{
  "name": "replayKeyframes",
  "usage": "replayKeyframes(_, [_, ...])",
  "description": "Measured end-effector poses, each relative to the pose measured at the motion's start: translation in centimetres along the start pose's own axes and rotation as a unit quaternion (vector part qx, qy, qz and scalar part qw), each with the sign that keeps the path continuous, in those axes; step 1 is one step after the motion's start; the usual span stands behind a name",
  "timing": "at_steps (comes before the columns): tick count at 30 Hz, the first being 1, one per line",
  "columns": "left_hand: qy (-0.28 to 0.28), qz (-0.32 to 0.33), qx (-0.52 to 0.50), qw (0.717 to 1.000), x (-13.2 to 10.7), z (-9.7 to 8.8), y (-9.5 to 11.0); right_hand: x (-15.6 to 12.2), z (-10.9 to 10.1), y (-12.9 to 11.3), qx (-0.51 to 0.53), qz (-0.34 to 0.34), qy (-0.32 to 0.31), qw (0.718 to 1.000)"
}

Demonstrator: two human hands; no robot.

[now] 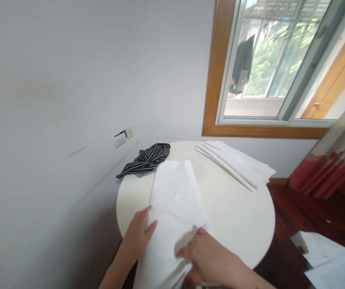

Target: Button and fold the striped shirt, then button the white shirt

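The left hand (138, 235) lay flat, fingers together and stretched out, pressing the left edge of a white cloth (175, 196), while the right hand (208, 257) curled its fingers around a bunched fold at the cloth's near right side, pinching the fabric there. The white cloth stretched lengthwise across the left half of a round cream table (235, 216), its near end hanging over the rim towards the person (the lower part ran out of view). Just beyond its far end sat a crumpled black-and-white striped garment (148, 159), touching the wall side of the tabletop. A stack of folded white cloths (235, 162) rested at the far right edge, apart from the rest. A wall socket (120, 139) showed behind, a wood-framed window (250, 80) above, and loose papers (325, 253) on the dark floor.
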State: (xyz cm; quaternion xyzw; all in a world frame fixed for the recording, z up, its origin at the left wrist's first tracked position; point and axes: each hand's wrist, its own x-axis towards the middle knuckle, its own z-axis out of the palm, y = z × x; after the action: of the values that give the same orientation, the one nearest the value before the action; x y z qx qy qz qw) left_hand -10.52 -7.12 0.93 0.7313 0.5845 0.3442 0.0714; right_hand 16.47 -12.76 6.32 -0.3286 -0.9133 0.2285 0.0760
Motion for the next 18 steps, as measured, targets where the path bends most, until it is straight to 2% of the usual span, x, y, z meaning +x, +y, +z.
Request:
replayKeyframes(3, [-0.017,-0.035,-0.041,0.998,-1.7,-0.7,0.7,0.7,0.9,-0.5,-0.007,-0.015,0.032,0.999])
replayKeyframes(5, [-0.045,-0.042,-0.069,0.996,-1.3,-1.4,1.7,0.5,0.7,-0.9,0.031,-0.045,0.057,0.997])
replayKeyframes(8, [-0.081,-0.023,-0.128,0.988,1.1,-2.5,4.4,-0.3,0.0,-1.3,0.133,-0.078,0.061,0.986])
replayKeyframes(11, [-0.083,0.015,-0.230,0.969,4.7,-2.5,8.9,-1.6,-0.4,-0.6,0.277,-0.067,0.082,0.955])
replayKeyframes(13, [-0.087,0.055,-0.330,0.938,7.1,-1.5,12.9,-2.5,-0.8,0.9,0.381,0.000,0.175,0.908])
replayKeyframes(14, [-0.094,0.075,-0.365,0.923,8.1,-0.7,15.1,-3.0,-1.0,1.9,0.428,0.044,0.240,0.870])
replayKeyframes(16, [-0.122,0.133,-0.398,0.899,9.5,1.5,19.4,-4.2,-1.7,4.3,0.503,0.139,0.365,0.771])
replayKeyframes(18, [-0.163,0.184,-0.409,0.879,9.8,4.0,23.0,-5.6,-2.7,6.5,0.541,0.200,0.402,0.711])
